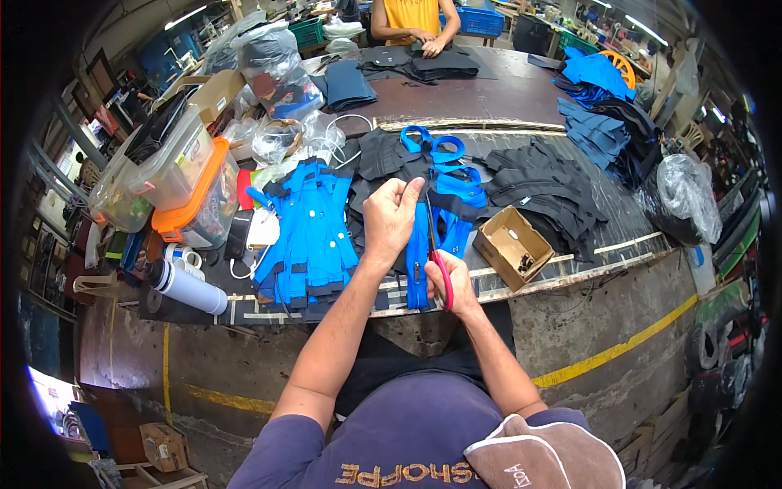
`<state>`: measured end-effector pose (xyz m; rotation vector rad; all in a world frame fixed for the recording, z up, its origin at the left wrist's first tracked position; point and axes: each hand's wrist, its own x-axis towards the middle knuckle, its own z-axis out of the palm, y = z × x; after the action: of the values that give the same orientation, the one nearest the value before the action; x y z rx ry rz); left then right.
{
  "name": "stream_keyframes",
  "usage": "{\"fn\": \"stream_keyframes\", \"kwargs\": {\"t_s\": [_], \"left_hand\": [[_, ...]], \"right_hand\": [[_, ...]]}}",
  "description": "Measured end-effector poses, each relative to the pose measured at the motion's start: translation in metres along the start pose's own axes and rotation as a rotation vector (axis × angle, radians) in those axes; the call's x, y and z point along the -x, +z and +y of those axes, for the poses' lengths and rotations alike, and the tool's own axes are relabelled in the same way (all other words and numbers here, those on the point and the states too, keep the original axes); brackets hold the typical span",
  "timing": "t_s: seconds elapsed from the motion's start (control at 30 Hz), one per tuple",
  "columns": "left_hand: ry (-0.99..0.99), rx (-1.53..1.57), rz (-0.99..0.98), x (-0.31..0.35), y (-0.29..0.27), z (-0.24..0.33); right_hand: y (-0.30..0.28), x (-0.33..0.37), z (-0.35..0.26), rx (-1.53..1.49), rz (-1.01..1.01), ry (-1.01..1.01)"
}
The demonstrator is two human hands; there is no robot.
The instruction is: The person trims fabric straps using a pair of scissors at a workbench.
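My right hand (pixel 458 285) is closed on a pair of scissors with red handles (pixel 445 281), their dark blades pointing up and away from me. My left hand (pixel 391 218) is held as a fist with the thumb up, close beside the blade tips; what its fingers grip is hidden. Just below it, a blue zipper strip (pixel 416 273) runs down to the table edge. Behind the scissors lie blue strap-like pieces (pixel 460 186). To the left is a pile of blue cut fabric pieces (pixel 308 236), and on the right a heap of black fabric pieces (pixel 542 191).
A small open cardboard box (pixel 511 247) stands at the table's front edge. On the left are a white bottle (pixel 186 287) and plastic bins with an orange lid (pixel 195 194). Across the dark table (pixel 481 102), a person in yellow (pixel 411 20) handles black fabric. Blue fabric (pixel 599 77) lies far right.
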<state>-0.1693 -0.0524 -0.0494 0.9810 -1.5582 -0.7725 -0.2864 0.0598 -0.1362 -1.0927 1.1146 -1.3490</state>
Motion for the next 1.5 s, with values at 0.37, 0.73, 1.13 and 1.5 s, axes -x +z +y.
{"fn": "stream_keyframes", "kwargs": {"t_s": [0.37,0.73,1.13,1.5], "left_hand": [[-0.04,0.064,-0.005,0.006,0.006,-0.013],[-0.041,0.057,-0.002,0.009,0.008,-0.011],[-0.058,0.067,-0.025,0.011,0.007,-0.016],[-0.13,0.361,-0.084,0.019,0.007,-0.022]], "right_hand": [[0.0,0.0,0.014,-0.026,-0.003,-0.017],[0.0,0.003,0.0,0.042,0.018,0.001],[0.003,0.007,0.002,0.048,0.064,0.056],[0.006,0.008,0.002,0.021,0.098,0.081]]}}
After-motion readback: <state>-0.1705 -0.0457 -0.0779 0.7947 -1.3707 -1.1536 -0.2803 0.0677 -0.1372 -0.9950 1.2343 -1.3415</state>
